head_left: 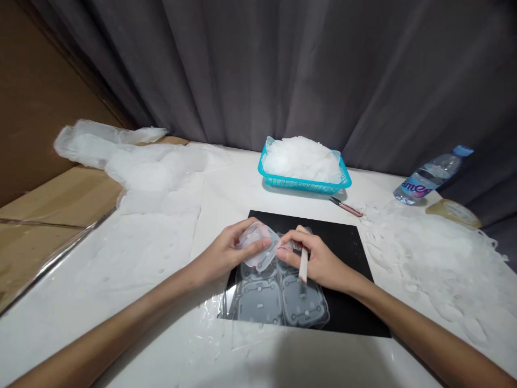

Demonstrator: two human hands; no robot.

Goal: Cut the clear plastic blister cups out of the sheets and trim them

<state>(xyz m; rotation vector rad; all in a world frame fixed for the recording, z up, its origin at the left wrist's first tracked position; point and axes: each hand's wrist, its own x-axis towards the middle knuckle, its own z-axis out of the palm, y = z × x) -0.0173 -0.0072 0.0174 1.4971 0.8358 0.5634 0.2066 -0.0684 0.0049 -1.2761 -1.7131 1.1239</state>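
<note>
My left hand (230, 250) grips a clear plastic moulded piece (258, 248), holding it tilted just above a black mat (343, 253). My right hand (319, 258) is closed on a pale slim knife-like tool (303, 265) and its fingertips also pinch the right edge of the same piece. Below both hands lies a clear plastic sheet of moulded shells (278, 299) on the mat's near edge.
A turquoise basket (307, 186) heaped with clear plastic pieces stands behind the mat, a pink-handled cutter (346, 207) beside it. A water bottle (430, 177) lies at the far right. Plastic scraps (436, 253) cover the right side; plastic sheets (133, 167) and cardboard (60, 199) lie left.
</note>
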